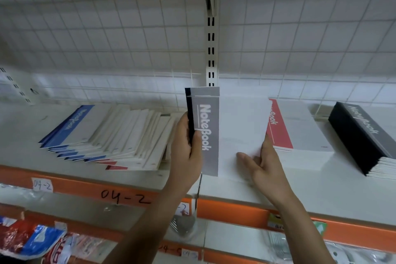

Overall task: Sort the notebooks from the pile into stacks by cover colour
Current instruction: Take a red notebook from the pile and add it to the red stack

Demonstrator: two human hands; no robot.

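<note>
The black-spined notebook [235, 126] stands upright over the middle of the shelf [235, 191]. The left hand [188, 148] grips its spine and the right hand [263, 167] pinches its right edge. A second cover seems to sit behind it. It looks mid-sort, so the next move is probably right, past the red stack [300, 130], onto the black stack [362, 135]. That makes two stacks, and one fanned pile [111, 135] to the left.

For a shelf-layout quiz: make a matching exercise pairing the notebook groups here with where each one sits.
1. blue-topped pile
2. red-banded stack
3. black stack
4. held notebook

A. far right of the shelf
B. fanned out at the shelf's left
C. gripped between left hand and right hand
D. just right of the held notebook

Pairs: 1-B, 2-D, 3-A, 4-C
</note>
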